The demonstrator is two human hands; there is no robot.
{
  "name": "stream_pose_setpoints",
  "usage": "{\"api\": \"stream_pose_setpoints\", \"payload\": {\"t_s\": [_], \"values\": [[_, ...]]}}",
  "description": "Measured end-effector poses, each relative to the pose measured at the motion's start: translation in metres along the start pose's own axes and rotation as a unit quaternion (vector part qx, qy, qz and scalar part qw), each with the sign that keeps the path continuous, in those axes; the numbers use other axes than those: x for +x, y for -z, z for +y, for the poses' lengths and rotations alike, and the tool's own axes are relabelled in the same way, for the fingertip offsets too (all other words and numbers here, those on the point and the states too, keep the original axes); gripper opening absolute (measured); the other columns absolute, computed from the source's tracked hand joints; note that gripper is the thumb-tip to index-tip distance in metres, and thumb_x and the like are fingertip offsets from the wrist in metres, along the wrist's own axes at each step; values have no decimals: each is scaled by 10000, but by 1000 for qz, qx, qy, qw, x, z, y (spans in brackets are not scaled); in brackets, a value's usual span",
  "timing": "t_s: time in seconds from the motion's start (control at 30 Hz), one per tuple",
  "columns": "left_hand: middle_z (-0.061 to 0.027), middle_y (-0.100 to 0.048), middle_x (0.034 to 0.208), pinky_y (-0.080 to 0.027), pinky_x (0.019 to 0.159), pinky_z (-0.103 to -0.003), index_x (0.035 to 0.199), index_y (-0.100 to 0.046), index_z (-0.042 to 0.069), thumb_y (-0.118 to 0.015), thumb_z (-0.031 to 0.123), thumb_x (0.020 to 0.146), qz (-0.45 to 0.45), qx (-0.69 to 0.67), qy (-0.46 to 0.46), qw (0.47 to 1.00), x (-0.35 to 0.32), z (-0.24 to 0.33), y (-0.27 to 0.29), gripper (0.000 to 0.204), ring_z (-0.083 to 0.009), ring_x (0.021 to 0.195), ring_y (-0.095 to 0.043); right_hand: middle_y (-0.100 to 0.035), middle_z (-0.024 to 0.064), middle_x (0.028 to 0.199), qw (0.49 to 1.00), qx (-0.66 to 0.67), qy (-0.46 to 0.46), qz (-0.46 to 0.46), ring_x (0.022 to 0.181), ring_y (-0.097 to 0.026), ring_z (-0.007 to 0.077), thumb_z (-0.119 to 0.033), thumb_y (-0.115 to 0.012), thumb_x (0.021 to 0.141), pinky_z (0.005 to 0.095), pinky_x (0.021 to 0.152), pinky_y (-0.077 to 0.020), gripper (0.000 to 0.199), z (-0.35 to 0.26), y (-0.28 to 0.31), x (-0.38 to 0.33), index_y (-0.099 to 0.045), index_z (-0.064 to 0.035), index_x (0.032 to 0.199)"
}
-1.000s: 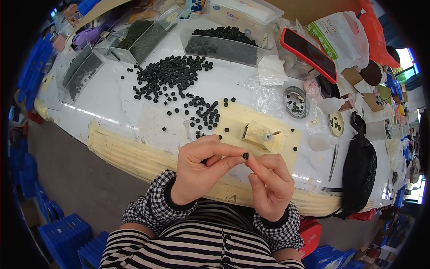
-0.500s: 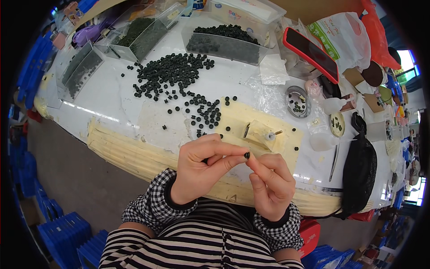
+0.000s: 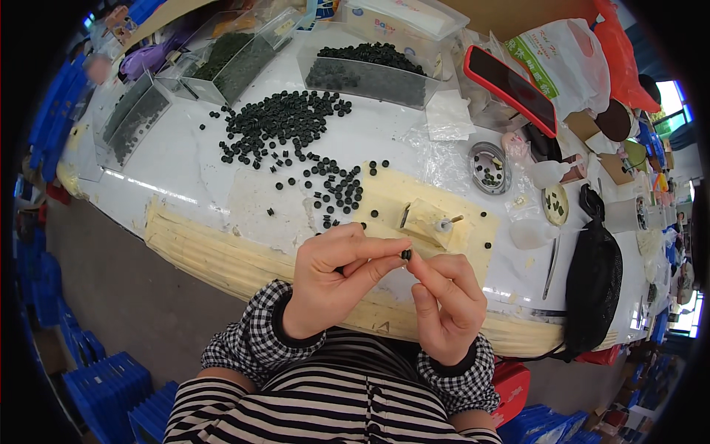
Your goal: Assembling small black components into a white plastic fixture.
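Above the table's front edge, my left hand (image 3: 333, 274) pinches a small black grooved rubber part (image 3: 406, 254) between thumb and forefinger. Another dark bit (image 3: 339, 269) shows among its curled fingers. My right hand (image 3: 450, 300) is closed, its forefinger tip meeting the same part from the right while the thumb stays folded lower down. Just beyond the hands, a small block fixture (image 3: 433, 222) with a short upright pin sits on a yellowish board (image 3: 392, 189). Several like parts (image 3: 340, 189) lie loose to the left, and a large heap (image 3: 281, 122) of them is farther back.
Clear bins of black pieces stand behind the heap, one (image 3: 370, 89) at the back middle, another (image 3: 133, 122) at the left. A red-edged phone (image 3: 510, 89) leans at back right. Rightward are a round dish (image 3: 489, 169), tweezers (image 3: 551, 270) and a black mesh bag (image 3: 595, 288).
The black part has turned slightly between my fingertips. Both hands stay in nearly the same place, and the head view has shifted a little.
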State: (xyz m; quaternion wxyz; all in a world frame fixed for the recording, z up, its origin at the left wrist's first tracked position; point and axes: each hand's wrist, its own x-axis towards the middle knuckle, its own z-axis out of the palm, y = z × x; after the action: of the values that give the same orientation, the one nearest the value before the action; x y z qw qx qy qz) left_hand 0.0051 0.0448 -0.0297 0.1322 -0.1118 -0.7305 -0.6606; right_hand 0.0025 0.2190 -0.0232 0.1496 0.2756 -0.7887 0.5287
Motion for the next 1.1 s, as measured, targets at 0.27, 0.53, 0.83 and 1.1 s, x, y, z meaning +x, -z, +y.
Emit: {"api": "stream_pose_setpoints", "payload": {"t_s": [0.27, 0.53, 0.83, 1.1], "values": [[51, -397, 606, -269, 501, -210, 1059, -733, 74, -728, -23, 785, -3, -4, 2, 1000, 0, 0, 0, 291, -46, 552, -342, -606, 76, 844, 999, -22, 26, 10, 735, -555, 218, 40, -702, 745, 306, 659, -450, 370, 0, -1, 2, -690, -5, 1112], [46, -411, 615, -272, 503, -205, 1053, -734, 72, -726, -9, 793, -7, -18, 16, 1000, 0, 0, 0, 273, -42, 548, -346, -604, 77, 838, 999, -31, 35, 16, 725, -557, 223, 35, -708, 740, 314, 653, -451, 365, 0, -1, 2, -694, -4, 1103], [40, -406, 618, -263, 493, -207, 1013, -739, 78, -755, -3, 764, -1, -2, -3, 1000, -1, -3, 1, 263, -43, 529, -348, -630, 81, 874, 999, -34, 30, 14, 743, -567, 218, 42, -696, 751, 306, 659, -453, 363, -1, -1, 3, -690, -3, 1112], [33, -409, 613, -251, 484, -209, 968, -737, 67, -773, -12, 737, 11, 16, -22, 1000, -1, 0, 0, 246, -44, 521, -348, -646, 85, 896, 999, -34, 26, 15, 755, -575, 218, 44, -691, 757, 301, 669, -458, 365, 0, -1, 2, -688, -6, 1118]]}}
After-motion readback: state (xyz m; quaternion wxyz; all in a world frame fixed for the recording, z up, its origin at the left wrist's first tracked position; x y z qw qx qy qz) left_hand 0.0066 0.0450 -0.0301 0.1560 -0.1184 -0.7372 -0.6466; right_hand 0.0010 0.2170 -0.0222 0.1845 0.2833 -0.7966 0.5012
